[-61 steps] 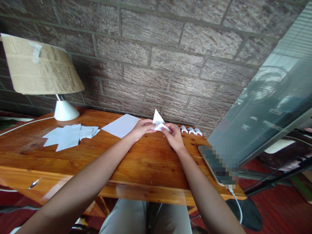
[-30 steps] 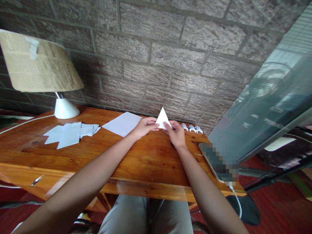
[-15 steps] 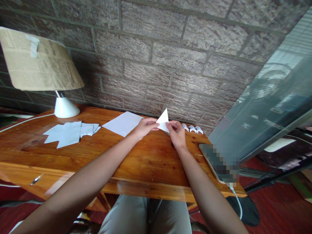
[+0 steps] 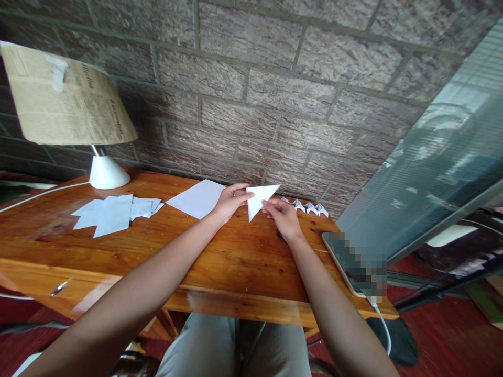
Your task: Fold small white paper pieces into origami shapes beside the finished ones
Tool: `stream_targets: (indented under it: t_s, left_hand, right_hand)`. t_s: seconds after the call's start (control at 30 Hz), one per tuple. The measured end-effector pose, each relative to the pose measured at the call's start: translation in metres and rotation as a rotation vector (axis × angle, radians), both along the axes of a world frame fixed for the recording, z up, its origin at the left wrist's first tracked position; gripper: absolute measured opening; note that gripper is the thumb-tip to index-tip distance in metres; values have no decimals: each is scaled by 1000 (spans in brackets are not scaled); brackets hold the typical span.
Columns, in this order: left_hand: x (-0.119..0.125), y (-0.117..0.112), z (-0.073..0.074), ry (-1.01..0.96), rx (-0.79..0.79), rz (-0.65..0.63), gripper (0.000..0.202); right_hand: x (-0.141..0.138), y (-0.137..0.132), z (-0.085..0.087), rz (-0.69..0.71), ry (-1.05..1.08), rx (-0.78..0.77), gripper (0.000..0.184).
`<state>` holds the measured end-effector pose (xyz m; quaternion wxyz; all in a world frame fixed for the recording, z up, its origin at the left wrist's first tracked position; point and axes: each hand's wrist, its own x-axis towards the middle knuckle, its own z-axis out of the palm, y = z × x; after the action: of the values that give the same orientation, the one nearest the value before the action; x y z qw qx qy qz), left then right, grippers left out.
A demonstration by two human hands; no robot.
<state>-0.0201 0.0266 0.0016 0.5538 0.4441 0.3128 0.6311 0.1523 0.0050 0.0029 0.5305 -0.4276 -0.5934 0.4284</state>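
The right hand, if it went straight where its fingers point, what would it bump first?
The folded white paper, which the right hand touches. Beyond it, left hand or brick wall: depth is unclear.

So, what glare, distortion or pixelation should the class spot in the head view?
Head view: pale glare on the desk front; lampshade stretched near the left edge, probably by the lens; coarse squares over the phone-like device; folded paper bright, finer creases unclear.

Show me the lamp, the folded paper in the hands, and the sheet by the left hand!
Lamp point(image 4: 69, 102): head view, on its newspaper-print shade.
Folded paper point(image 4: 258, 197): head view, middle of its white face.
Sheet point(image 4: 197, 199): head view, middle of its visible part.
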Motion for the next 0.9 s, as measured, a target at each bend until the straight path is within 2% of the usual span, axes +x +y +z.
stream_targets:
  t_s: [0.13, 0.33, 0.63, 0.77, 0.9]
  left_hand:
    - [0, 5, -5, -5, 22, -21, 45]
    - [2, 4, -7, 41, 27, -51, 40]
    - [2, -1, 0, 35, -3, -79, 39]
    - [2, -2, 2, 67, 4, -24, 41]
    - [1, -3, 2, 192, 106, 68, 39]
  right_hand:
    - [-4, -4, -2, 58, -75, -36, 37]
    - [-6, -4, -3, 13, -175, 10, 40]
    - [-5, -1, -5, -24, -138, -8, 38]
    - [-7, -4, -3, -18, -110, -24, 38]
    - [-8, -6, -1, -8, -111, -28, 36]
